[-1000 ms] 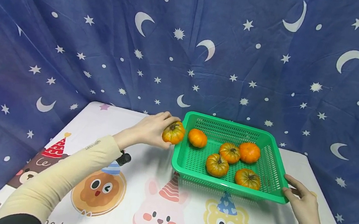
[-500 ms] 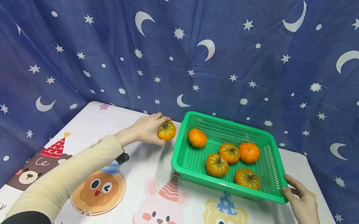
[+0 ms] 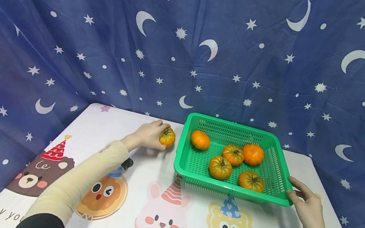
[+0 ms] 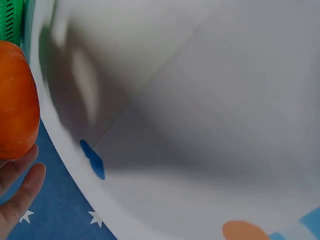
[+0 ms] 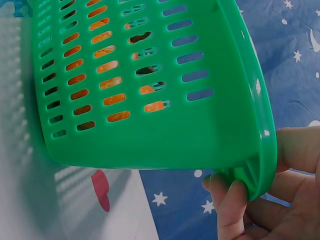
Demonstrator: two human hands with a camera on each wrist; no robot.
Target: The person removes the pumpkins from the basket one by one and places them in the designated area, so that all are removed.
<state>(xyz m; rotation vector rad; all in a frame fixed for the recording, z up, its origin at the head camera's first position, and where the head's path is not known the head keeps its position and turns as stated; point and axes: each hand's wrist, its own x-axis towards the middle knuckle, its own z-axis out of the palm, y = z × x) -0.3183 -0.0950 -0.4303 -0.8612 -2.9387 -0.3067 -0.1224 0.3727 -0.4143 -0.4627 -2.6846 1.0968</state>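
The left hand (image 3: 147, 135) grips a pumpkin (image 3: 168, 139) just beside the green basket (image 3: 182, 144); whether it touches the counter (image 3: 116, 121) is unclear. It looks firm, smooth and light, probably best held round its sides. The right hand (image 3: 308, 205) pinches the basket's corner. The counter is white, cartoon-printed; a starry blue curtain (image 3: 109, 44) hangs behind.

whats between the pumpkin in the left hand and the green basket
Only a narrow, bare strip of white tablecloth shows between the pumpkin and the green basket, seen in the head view.
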